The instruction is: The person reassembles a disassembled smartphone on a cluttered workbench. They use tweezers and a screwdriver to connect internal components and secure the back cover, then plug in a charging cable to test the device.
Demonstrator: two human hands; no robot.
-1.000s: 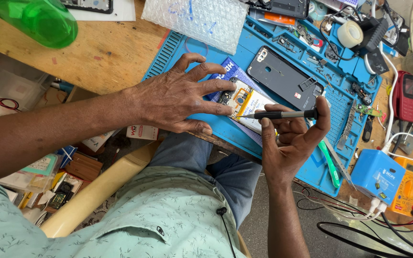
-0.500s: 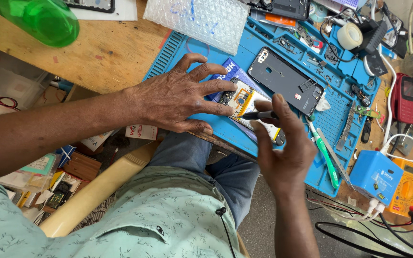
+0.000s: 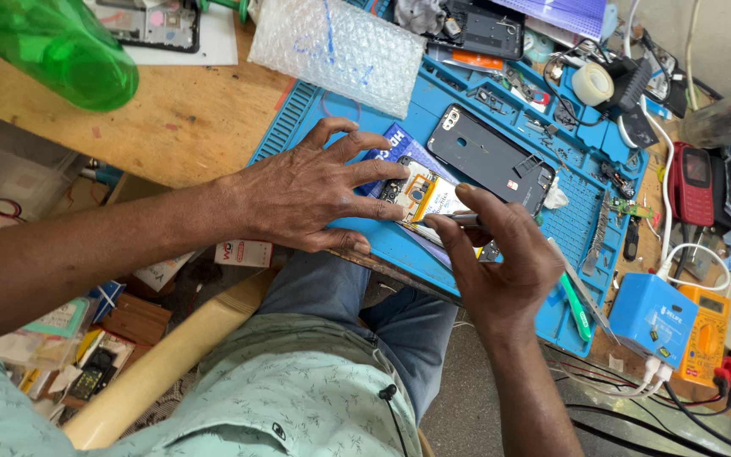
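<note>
An opened phone (image 3: 426,196) with its yellow-and-white insides showing lies on a blue work mat (image 3: 509,110). My left hand (image 3: 315,190) is spread flat over the mat, fingertips pressing the phone's left end. My right hand (image 3: 497,258) pinches a thin metal tool (image 3: 454,219) with its tip down on the phone's inner parts. A black phone back cover (image 3: 488,158) lies just beyond the phone.
A bubble-wrap sheet (image 3: 340,51) and a green plastic bottle (image 3: 52,46) lie at the back of the wooden bench. A green-handled tool (image 3: 575,306), a blue box (image 3: 653,320), an orange multimeter (image 3: 704,334) and a red phone (image 3: 692,182) crowd the right.
My right hand turned over and came down onto the phone, bringing the thin tool from a level hold to point onto the phone's insides. The left hand stayed put.
</note>
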